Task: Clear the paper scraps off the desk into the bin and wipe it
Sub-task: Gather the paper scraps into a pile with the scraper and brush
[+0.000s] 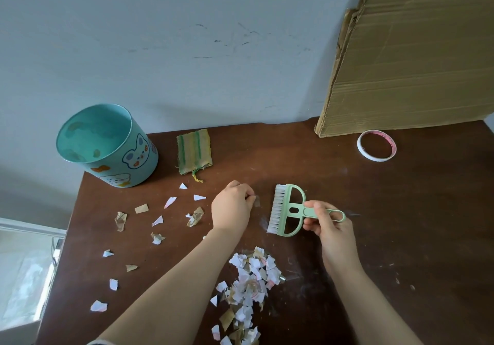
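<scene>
On the brown desk [401, 224] a heap of white and tan paper scraps [251, 283] lies between my forearms. Several loose scraps [157, 221] are scattered to the left. My left hand [231, 205] pinches a small brownish scrap [257, 200] at the desk's middle. My right hand [327, 227] grips the handle of a light green hand brush [288, 209], whose white bristles point left, just right of that scrap. A teal bin [107, 144] with cartoon animals stands open at the desk's far left corner.
A tan cloth with green stripes [194, 151] lies beside the bin. A roll of tape [376, 145] sits at the back right, in front of a cardboard sheet [411, 61] leaning on the wall. The desk's left edge runs close to the scattered scraps.
</scene>
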A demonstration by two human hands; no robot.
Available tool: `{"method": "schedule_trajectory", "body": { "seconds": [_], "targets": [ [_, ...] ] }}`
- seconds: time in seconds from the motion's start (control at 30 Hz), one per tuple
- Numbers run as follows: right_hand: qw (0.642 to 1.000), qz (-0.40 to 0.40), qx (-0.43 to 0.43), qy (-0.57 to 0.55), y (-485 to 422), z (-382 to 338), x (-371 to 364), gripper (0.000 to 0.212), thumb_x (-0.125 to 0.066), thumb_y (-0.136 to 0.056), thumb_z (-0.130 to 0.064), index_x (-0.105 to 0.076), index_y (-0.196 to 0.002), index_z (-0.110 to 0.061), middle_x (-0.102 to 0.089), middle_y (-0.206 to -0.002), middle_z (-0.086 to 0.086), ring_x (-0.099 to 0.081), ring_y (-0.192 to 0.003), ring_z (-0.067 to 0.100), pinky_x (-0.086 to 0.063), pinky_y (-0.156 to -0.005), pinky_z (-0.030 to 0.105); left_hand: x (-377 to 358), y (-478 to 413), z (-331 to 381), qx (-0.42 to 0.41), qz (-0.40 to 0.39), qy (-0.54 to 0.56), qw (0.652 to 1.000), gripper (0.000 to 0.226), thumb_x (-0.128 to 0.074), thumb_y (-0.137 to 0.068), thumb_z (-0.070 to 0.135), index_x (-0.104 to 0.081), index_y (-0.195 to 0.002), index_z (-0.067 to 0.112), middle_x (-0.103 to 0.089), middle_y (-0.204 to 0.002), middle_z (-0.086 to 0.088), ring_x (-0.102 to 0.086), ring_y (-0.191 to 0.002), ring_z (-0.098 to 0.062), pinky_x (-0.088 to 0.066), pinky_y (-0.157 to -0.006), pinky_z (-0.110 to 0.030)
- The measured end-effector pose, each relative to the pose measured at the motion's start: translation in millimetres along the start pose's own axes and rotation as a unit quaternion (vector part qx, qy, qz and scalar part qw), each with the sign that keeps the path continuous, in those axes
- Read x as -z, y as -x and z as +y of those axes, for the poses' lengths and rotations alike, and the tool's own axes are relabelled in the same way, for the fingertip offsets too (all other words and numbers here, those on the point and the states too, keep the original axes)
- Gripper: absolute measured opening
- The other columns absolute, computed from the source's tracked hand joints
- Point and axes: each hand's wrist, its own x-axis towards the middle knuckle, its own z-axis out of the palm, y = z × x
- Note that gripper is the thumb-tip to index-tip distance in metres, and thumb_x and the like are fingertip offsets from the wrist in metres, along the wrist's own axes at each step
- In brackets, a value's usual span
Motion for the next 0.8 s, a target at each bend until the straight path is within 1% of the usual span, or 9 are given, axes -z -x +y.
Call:
{"method": "schedule_trajectory", "body": {
  "seconds": [0.07, 0.13, 0.27, 0.43, 0.5, 0.57, 0.63, 0.7, 0.8],
  "targets": [
    [1.000, 0.000, 0.004, -0.002, 0.0, 0.8, 1.1, 0.029, -0.053, -0.094, -0.018, -0.074, -0.076, -0.024, -0.071, -0.082, -0.005, -0.061, -0.065, 0.005, -0.053, -0.061, 0.018, -0.9, -2.9, 0.4, 0.001, -0.005, -0.014, 1.000, 0.012, -0.056, -0.091, 0.023, -0.067, -0.088, 0.020, -0.058, -0.094, 0.004, -0.058, -0.078, -0.017, -0.038, -0.058, -0.024],
    [1.000, 0.002, 0.006, -0.007, 0.5, 1.3, 2.0, 0.030, -0.052, -0.095, -0.017, -0.074, -0.076, -0.023, -0.071, -0.082, -0.006, -0.061, -0.064, 0.005, -0.053, -0.061, 0.018, -2.4, -5.2, 1.2, -0.009, -0.011, -0.041, 0.999, 0.016, -0.049, -0.095, 0.023, -0.064, -0.092, 0.019, -0.057, -0.097, 0.002, -0.057, -0.084, -0.018, -0.038, -0.061, -0.025],
    [1.000, 0.005, 0.004, -0.015, 1.5, 0.2, 3.5, 0.029, -0.053, -0.094, -0.017, -0.074, -0.075, -0.022, -0.071, -0.082, -0.004, -0.060, -0.064, 0.005, -0.052, -0.061, 0.018, -7.1, -7.1, 2.1, -0.031, -0.030, -0.097, 0.994, 0.019, -0.041, -0.098, 0.022, -0.057, -0.107, 0.016, -0.054, -0.108, -0.002, -0.054, -0.101, -0.020, -0.042, -0.077, -0.028],
    [1.000, 0.012, 0.002, -0.028, 1.3, -1.7, 6.8, 0.029, -0.054, -0.093, -0.015, -0.074, -0.074, -0.021, -0.070, -0.081, -0.002, -0.059, -0.063, 0.006, -0.052, -0.060, 0.019, -8.7, -4.5, -0.2, -0.054, -0.034, -0.126, 0.990, 0.018, -0.039, -0.098, 0.017, -0.052, -0.111, 0.016, -0.052, -0.111, -0.002, -0.051, -0.105, -0.020, -0.042, -0.085, -0.030],
    [1.000, 0.013, -0.002, -0.028, 0.7, -1.7, 8.0, 0.028, -0.054, -0.093, -0.015, -0.074, -0.075, -0.021, -0.070, -0.082, -0.001, -0.059, -0.063, 0.006, -0.052, -0.060, 0.019, -7.3, -2.5, 0.3, -0.059, -0.033, -0.115, 0.991, 0.015, -0.041, -0.098, 0.019, -0.054, -0.106, 0.017, -0.052, -0.109, -0.001, -0.052, -0.104, -0.020, -0.042, -0.084, -0.029],
    [1.000, 0.014, -0.004, -0.026, 0.3, -0.4, 9.1, 0.028, -0.054, -0.093, -0.016, -0.074, -0.075, -0.021, -0.071, -0.082, -0.001, -0.059, -0.063, 0.006, -0.052, -0.060, 0.019, -3.8, -1.1, -0.1, -0.054, -0.016, -0.089, 0.994, 0.013, -0.046, -0.097, 0.025, -0.057, -0.099, 0.021, -0.054, -0.104, 0.003, -0.055, -0.099, -0.017, -0.041, -0.074, -0.025],
    [1.000, 0.015, -0.005, -0.026, -0.2, 0.9, 9.5, 0.027, -0.054, -0.093, -0.017, -0.074, -0.076, -0.021, -0.071, -0.083, 0.000, -0.060, -0.064, 0.006, -0.052, -0.060, 0.019, 0.7, -1.0, -2.3, -0.039, 0.003, -0.057, 0.998, 0.016, -0.052, -0.094, 0.032, -0.060, -0.104, 0.023, -0.055, -0.105, 0.005, -0.057, -0.096, -0.016, -0.041, -0.067, -0.024],
    [0.999, 0.019, -0.008, -0.024, -0.8, 1.9, 9.3, 0.026, -0.054, -0.094, -0.017, -0.074, -0.077, -0.020, -0.071, -0.083, 0.001, -0.060, -0.064, 0.007, -0.052, -0.061, 0.019, 3.7, -1.1, -4.6, -0.034, -0.001, -0.058, 0.998, 0.026, -0.054, -0.092, 0.035, -0.062, -0.114, 0.024, -0.056, -0.108, 0.005, -0.057, -0.097, -0.016, -0.044, -0.068, -0.026],
    [0.999, 0.023, -0.008, -0.023, -1.1, 2.9, 9.0, 0.026, -0.054, -0.094, -0.017, -0.074, -0.078, -0.019, -0.071, -0.083, 0.001, -0.060, -0.064, 0.007, -0.052, -0.061, 0.021, 4.1, 3.5, -3.6, -0.044, -0.002, -0.068, 0.997, 0.025, -0.055, -0.092, 0.034, -0.067, -0.112, 0.024, -0.058, -0.106, 0.006, -0.056, -0.100, -0.013, -0.044, -0.069, -0.026]
  ]
}}
